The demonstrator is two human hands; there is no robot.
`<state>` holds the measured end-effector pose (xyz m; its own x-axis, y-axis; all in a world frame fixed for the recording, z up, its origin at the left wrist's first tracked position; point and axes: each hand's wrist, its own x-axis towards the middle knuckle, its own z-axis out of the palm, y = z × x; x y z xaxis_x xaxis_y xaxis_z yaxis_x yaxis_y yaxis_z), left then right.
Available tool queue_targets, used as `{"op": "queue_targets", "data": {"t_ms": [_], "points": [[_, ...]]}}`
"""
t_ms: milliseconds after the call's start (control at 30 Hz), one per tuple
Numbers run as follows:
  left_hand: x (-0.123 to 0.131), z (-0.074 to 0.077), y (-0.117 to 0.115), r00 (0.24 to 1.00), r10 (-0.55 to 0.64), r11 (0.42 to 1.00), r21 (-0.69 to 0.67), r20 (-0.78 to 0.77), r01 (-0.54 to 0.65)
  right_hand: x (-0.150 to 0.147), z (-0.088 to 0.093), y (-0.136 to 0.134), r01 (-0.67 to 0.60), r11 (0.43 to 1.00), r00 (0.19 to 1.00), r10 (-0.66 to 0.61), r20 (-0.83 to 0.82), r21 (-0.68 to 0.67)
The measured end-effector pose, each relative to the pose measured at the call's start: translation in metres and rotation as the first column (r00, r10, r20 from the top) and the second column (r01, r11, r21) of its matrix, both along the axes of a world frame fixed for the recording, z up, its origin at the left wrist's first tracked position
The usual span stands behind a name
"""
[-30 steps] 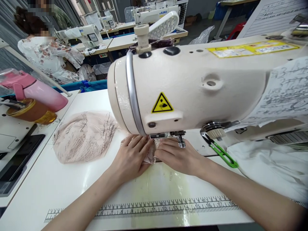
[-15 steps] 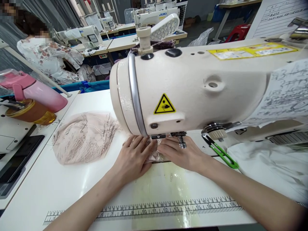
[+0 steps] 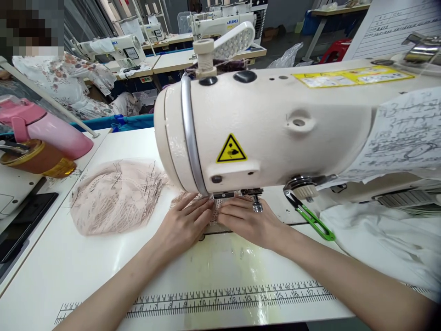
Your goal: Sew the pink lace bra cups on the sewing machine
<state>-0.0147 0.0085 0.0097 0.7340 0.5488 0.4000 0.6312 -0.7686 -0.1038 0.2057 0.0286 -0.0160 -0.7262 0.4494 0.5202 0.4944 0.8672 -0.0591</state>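
Observation:
Pale pink lace fabric (image 3: 215,212) lies under the sewing machine head (image 3: 241,124), around the needle area. My left hand (image 3: 188,220) rests on its left side, fingers stretched forward and laid flat, thumb tucked out of sight. On the right side my right hand (image 3: 246,218) lies low with straight fingers close together, fingertips pointing left at the lace. A narrow strip of lace shows between the two hands. The machine head hides the needle and part of the fingertips. More lace, in a bunched heap (image 3: 115,197), spreads to the left on the table.
Green thread snips (image 3: 315,220) lie right of my right hand, beside white cloth (image 3: 382,239). A printed ruler (image 3: 213,301) runs along the front edge. A pink bottle (image 3: 58,133), an amber cup (image 3: 41,158) and a phone (image 3: 25,225) stand or lie at left. Another person sits beyond.
The lace edge that showed in front between my hands has moved forward under them. My left thumb has gone from sight. The whole view has shifted slightly.

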Motion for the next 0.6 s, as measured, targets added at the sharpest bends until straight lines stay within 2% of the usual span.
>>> {"op": "queue_targets", "data": {"t_ms": [167, 400, 600], "points": [[-0.0001, 0.0017, 0.0027, 1.0, 0.008, 0.999, -0.04, 0.023, -0.007, -0.0045, 0.0007, -0.0012, 0.036, 0.998, 0.999, -0.036, 0.017, -0.041], [0.0019, 0.0011, 0.0032, 0.999, 0.048, 0.999, -0.017, 0.015, -0.048, -0.0034, 0.0054, -0.0028, 0.116, 0.988, 0.992, -0.11, 0.062, -0.106], [0.0019, -0.0036, 0.0021, 0.995, 0.094, 0.995, -0.011, -0.024, -0.095, -0.0011, -0.0023, -0.0012, 0.182, 0.982, 0.981, -0.178, 0.076, -0.057]]}}
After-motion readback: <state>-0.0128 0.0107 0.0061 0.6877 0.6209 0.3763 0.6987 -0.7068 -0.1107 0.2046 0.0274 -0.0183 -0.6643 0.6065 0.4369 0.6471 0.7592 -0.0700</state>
